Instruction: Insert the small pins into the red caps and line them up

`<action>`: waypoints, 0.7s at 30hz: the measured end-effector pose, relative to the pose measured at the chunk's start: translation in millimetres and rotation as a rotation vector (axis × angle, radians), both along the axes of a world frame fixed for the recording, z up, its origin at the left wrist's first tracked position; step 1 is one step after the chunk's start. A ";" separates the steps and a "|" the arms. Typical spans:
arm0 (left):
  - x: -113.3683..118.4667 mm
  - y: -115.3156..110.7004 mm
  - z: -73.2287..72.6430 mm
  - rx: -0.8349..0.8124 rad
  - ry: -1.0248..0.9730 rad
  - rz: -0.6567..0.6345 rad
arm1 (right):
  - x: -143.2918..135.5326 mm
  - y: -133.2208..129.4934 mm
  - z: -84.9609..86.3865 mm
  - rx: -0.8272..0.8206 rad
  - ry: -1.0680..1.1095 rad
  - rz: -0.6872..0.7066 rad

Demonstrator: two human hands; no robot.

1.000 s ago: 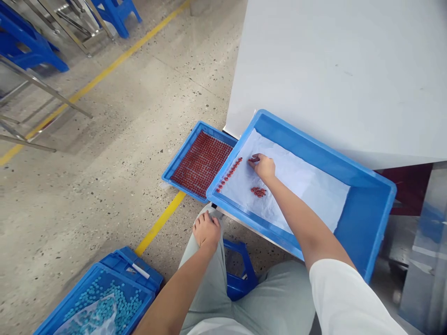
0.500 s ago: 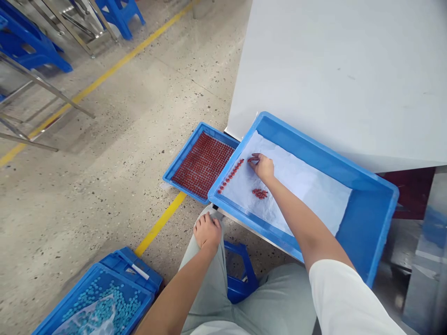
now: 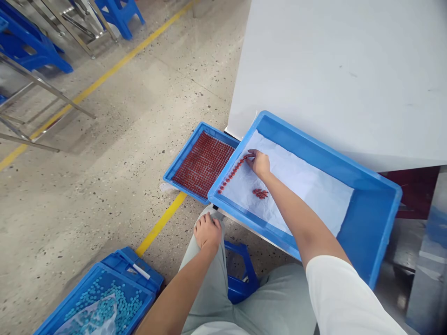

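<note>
A large blue tray (image 3: 370, 223) lined with a white sheet (image 3: 300, 186) lies on the table's corner. Small red pieces form a slanting row (image 3: 231, 176) along the sheet's left side, and a loose pile of red pieces (image 3: 260, 193) lies below my right hand. My right hand (image 3: 259, 163) is at the top end of the row, thumb and fingers closed on small red pieces whose number I cannot make out. Resting on my left knee, my left hand (image 3: 207, 231) lies flat with fingers slightly apart, holding nothing.
Left of the large tray, a smaller blue tray (image 3: 181, 165) holds many red pieces in rows. At bottom left, a blue crate (image 3: 153, 284) holds turquoise pieces and a plastic bag. The white table (image 3: 331, 70) extends behind. Blue stools (image 3: 31, 46) and metal frames stand at upper left.
My right hand has moved slightly left and up, bringing the red pieces from beside the row to its top end. My left hand stays on the knee.
</note>
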State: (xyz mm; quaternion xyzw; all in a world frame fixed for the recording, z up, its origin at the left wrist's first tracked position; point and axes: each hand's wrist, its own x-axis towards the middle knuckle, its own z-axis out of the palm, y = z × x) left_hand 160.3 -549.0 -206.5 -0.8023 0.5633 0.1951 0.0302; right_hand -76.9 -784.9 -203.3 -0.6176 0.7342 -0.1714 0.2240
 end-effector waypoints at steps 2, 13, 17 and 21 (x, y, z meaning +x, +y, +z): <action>-0.5 -0.2 0.7 0.001 -0.001 0.001 | 0.9 0.5 1.0 0.004 -0.007 0.014; -1.6 0.9 2.8 0.002 0.004 -0.004 | -20.9 28.2 33.8 0.083 0.088 0.063; -0.8 1.2 3.1 0.005 0.009 -0.010 | -35.3 64.4 58.1 0.180 0.140 0.238; 0.4 2.0 2.7 0.005 0.016 -0.016 | -43.4 94.5 69.9 0.298 0.243 0.351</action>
